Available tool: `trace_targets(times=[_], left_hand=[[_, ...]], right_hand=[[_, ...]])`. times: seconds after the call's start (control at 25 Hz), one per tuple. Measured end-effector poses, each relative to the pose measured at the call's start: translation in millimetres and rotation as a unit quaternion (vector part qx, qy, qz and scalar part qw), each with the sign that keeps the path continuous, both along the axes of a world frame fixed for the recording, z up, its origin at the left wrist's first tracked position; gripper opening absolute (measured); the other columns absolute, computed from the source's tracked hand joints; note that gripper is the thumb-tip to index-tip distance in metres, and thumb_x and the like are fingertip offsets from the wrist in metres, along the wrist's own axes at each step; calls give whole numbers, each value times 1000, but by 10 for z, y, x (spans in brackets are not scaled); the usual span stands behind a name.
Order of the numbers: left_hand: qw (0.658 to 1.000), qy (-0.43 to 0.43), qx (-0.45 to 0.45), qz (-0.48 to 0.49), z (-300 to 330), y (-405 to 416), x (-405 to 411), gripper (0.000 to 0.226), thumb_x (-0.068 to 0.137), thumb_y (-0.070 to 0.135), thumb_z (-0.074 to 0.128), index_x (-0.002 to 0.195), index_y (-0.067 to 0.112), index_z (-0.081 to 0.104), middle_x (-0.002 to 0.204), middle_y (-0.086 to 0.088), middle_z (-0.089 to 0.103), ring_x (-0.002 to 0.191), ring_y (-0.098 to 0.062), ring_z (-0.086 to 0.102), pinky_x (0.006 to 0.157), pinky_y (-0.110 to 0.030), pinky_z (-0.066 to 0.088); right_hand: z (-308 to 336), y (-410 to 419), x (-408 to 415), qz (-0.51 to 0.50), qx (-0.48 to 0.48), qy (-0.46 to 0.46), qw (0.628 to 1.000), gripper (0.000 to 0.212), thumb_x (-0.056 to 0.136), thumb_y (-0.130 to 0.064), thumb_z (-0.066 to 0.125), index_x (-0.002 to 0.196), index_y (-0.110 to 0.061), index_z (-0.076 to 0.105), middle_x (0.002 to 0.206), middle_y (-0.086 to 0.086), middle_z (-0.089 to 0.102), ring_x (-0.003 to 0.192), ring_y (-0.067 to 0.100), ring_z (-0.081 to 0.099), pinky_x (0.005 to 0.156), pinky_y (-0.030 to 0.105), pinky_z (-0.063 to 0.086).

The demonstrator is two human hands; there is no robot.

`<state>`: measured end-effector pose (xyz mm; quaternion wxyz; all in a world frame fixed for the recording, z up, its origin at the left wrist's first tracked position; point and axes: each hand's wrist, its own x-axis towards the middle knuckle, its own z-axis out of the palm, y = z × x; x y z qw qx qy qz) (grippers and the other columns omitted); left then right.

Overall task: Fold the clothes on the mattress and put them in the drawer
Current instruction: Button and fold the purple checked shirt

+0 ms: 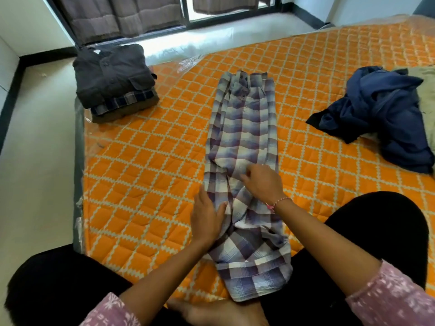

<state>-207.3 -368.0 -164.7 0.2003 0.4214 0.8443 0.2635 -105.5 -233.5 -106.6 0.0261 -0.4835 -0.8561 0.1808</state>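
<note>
Plaid shirt [244, 142] lies folded lengthwise into a narrow strip — both hands [207, 217] pressing flat-fingered on it.

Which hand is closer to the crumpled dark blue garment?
Right. The right hand rests mid-shirt, on the side toward the blue garment; the left hand presses the plaid shirt's far edge.
</note>
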Motion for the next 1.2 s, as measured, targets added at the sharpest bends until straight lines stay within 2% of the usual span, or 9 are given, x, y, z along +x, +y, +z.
trace_targets(times=[0.12,0.24,0.36,0.52,0.68,0.84,1.0,1.08,1.2], left_hand=[[947,-306,-42,91,182,122,-107,10,87,13,65,80,9,60,78,-9,62,74,-24,58,69,-38,48],[881,-452,-126,66,373,38,-306,33,88,6,63,60,13,47,52,0,48,47,-12,44,48,-26,37],[898,-388,-206,13,411,-1,-427,33,88,14,67,61,14,47,55,-3,47,47,-11,43,43,-22,34],[979,-199,-24,41,443,300,-355,28,92,31,60,73,10,57,65,-6,58,60,-18,56,61,-34,49],[870,-456,-5,187,508,846,-391,30,91,38,61,86,10,54,76,-10,60,68,-21,60,60,-31,53],[818,-519,-4,248,416,1092,-463,23,95,7,50,116,0,54,79,-9,59,69,-19,58,58,-29,49],[792,-553,38,256,392,1153,-458,39,91,34,61,114,2,55,88,-9,60,82,-22,59,66,-33,51],[819,-513,52,254,417,1227,-493,35,93,20,60,120,-1,54,88,-10,61,71,-18,58,62,-30,53],[831,-491,52,255,437,1302,-556,35,94,3,54,128,-2,51,91,-14,61,62,-16,53,62,-32,51]], right_hand=[[-115,73,-212,5,-12,15,1000,38,90,-42,57,109,-9,54,106,13,57,98,33,55,73,40,47],[-285,114,-195,6,-67,-17,998,49,88,-40,59,125,-10,45,121,17,50,114,37,46,84,45,46],[-288,-65,-123,-8,33,-3,999,59,85,-50,57,129,-13,44,120,11,48,114,32,46,87,43,43],[-281,-468,-103,18,39,-123,992,46,88,-51,49,112,-12,56,115,9,56,109,29,49,90,42,36],[-181,-454,-36,35,-107,11,994,21,87,-25,58,76,-16,44,82,7,58,77,24,56,54,26,32],[-104,-366,342,-113,-458,119,873,26,84,-3,60,65,-13,46,58,6,48,46,13,43,45,24,35],[-231,-379,209,-203,-245,37,947,56,78,-65,56,66,-11,60,87,13,63,74,28,62,58,29,40],[-288,-410,125,-216,-240,25,946,38,85,-40,55,91,-4,66,108,14,60,94,35,63,70,32,44],[-276,-439,168,-299,-297,165,892,17,88,-19,50,92,-3,56,95,16,63,90,38,64,75,43,52]])
